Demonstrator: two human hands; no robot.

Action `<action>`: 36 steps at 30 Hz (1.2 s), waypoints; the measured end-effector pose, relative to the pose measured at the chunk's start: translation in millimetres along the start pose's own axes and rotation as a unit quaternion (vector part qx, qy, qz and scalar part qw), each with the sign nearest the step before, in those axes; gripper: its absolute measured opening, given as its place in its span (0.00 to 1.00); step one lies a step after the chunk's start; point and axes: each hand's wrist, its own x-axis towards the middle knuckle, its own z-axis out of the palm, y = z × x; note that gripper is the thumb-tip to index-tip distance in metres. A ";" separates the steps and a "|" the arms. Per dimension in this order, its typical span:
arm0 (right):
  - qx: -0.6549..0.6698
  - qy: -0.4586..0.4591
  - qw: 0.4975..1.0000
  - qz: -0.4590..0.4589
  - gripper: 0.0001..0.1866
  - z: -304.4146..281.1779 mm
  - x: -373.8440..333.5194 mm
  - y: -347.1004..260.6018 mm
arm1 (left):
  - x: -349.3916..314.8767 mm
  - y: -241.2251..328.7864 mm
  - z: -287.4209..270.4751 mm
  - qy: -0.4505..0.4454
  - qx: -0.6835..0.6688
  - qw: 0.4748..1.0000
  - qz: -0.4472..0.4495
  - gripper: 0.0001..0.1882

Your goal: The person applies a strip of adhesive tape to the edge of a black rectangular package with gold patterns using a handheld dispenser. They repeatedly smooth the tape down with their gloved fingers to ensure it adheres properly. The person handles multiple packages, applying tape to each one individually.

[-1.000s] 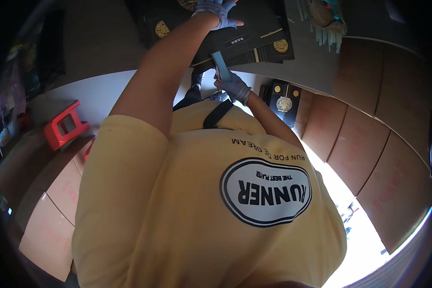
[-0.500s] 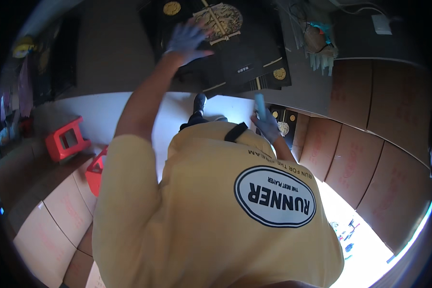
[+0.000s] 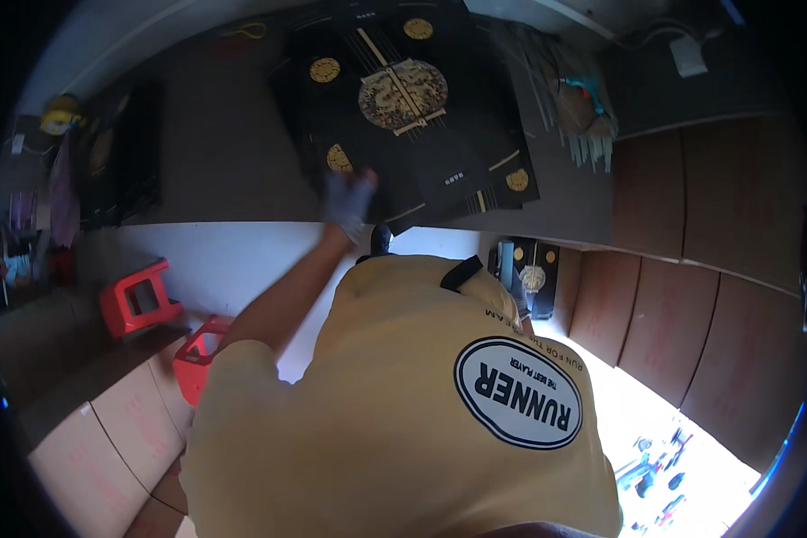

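Observation:
Black printed sheets (image 3: 439,148) with gold round emblems and an ornate central medallion lie overlapped on the dark table, slightly askew. At their near left edge is my left hand (image 3: 348,202), in a pale grey glove with bare fingertips. Motion smears its fingers, so their grip on the sheet cannot be made out. Low by my right side, my right hand (image 3: 519,294) is mostly hidden by the yellow shirt. It holds a pale blue-green bar-shaped thing (image 3: 506,260) upright.
More black-and-gold printed pieces (image 3: 536,273) stand below the table's right part. Cardboard boxes (image 3: 655,314) are stacked at right and lower left. Red stools (image 3: 141,298) stand at left. A bundle of pale strips (image 3: 587,117) lies on the table's right; another dark stack (image 3: 121,157) lies left.
My left hand has drawn back from the middle of the sheets to their near edge. My right hand has become more hidden behind the shirt. The view has tilted up slightly.

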 end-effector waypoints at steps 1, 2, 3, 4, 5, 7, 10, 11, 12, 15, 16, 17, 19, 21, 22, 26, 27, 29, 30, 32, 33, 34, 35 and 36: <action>0.021 -0.013 1.000 0.002 0.22 -2.6 3.5 -17.3 | -15.8 -6.7 20.6 -0.026 -0.106 0.984 -0.138 0.24; -0.005 -0.025 1.000 -0.006 0.23 -4.5 11.1 -28.9 | -32.3 -14.8 39.4 -0.018 -0.203 0.938 -0.280 0.26; -0.026 -0.029 0.999 -0.008 0.24 -5.2 13.8 -35.4 | -30.5 -0.9 34.8 -0.106 -0.244 0.886 -0.380 0.24; -0.049 -0.044 0.998 -0.010 0.25 -0.9 15.7 -40.6 | -29.6 -7.0 37.2 -0.143 -0.316 0.873 -0.343 0.25; -0.018 -0.048 0.999 -0.013 0.26 4.2 25.6 -33.2 | -26.6 -17.3 46.7 -0.179 -0.385 0.854 -0.302 0.25; 0.062 -0.070 0.995 -0.023 0.25 17.9 27.8 -43.4 | -22.4 -21.9 48.1 -0.211 -0.374 0.880 -0.202 0.30; -0.017 -0.099 0.995 -0.013 0.24 21.5 33.2 -53.4 | -3.5 -2.3 14.3 -0.159 -0.153 0.975 -0.005 0.39; -0.032 -0.097 0.995 -0.021 0.24 18.7 30.1 -62.4 | -1.4 4.2 -14.7 -0.118 -0.093 0.985 0.081 0.40; -0.044 -0.089 0.995 -0.024 0.24 17.9 26.1 -65.0 | -21.3 38.6 -59.7 -0.029 -0.098 0.993 0.055 0.39; 0.018 -0.104 0.994 -0.021 0.22 24.7 37.6 -26.5 | 28.1 -54.9 -168.6 0.148 -0.057 0.987 0.034 0.33; -0.043 -0.104 0.993 -0.021 0.22 24.9 35.6 -25.4 | 40.2 -90.8 -207.6 0.038 -0.204 0.978 -0.007 0.30; -0.084 -0.114 0.990 -0.012 0.21 22.0 30.5 -39.7 | 34.6 -103.9 -222.4 0.108 -0.213 0.970 -0.048 0.28; -0.106 -0.143 0.984 -0.014 0.20 19.6 16.0 -80.4 | 31.4 -156.1 -265.6 0.186 -0.173 0.962 -0.095 0.27; -0.135 -0.162 0.978 -0.012 0.19 22.9 18.3 -78.6 | 44.3 -222.1 -313.3 0.189 0.115 0.966 -0.134 0.28; -0.133 -0.154 0.979 -0.011 0.19 23.1 16.9 -70.9 | 53.1 -228.2 -317.1 0.180 0.342 0.911 -0.145 0.28; -0.075 -0.101 0.991 0.038 0.21 10.1 -1.0 -81.1 | 95.7 -45.6 -199.2 0.295 0.382 0.855 0.191 0.31; 0.049 -0.142 0.988 0.030 0.25 12.2 1.2 -57.5 | 104.8 -1.9 -168.5 0.282 0.322 0.843 0.325 0.31; 0.187 -0.171 0.966 0.039 0.29 5.2 -0.5 -30.3 | 118.2 73.5 -97.5 0.204 0.272 0.783 0.520 0.29; 0.204 -0.169 0.963 0.053 0.27 9.5 -2.9 -36.7 | 118.4 100.7 -73.5 0.154 0.326 0.745 0.561 0.29; 0.209 -0.172 0.961 0.056 0.23 10.0 -9.5 -56.0 | 137.6 114.1 -20.2 0.162 0.447 0.694 0.540 0.30; 0.202 -0.174 0.963 0.047 0.21 7.5 -14.2 -70.2 | 141.2 107.0 2.6 0.148 0.472 0.719 0.488 0.30; 0.198 -0.176 0.964 0.036 0.19 7.0 -19.6 -79.0 | 140.3 98.5 21.9 0.132 0.498 0.739 0.434 0.31; 0.173 -0.151 0.973 0.010 0.17 5.9 -23.6 -80.3 | 138.8 89.9 37.7 0.117 0.523 0.755 0.377 0.31; 0.176 -0.113 0.978 0.018 0.16 7.1 -26.5 -49.6 | 129.9 91.6 59.4 0.107 0.512 0.758 0.390 0.31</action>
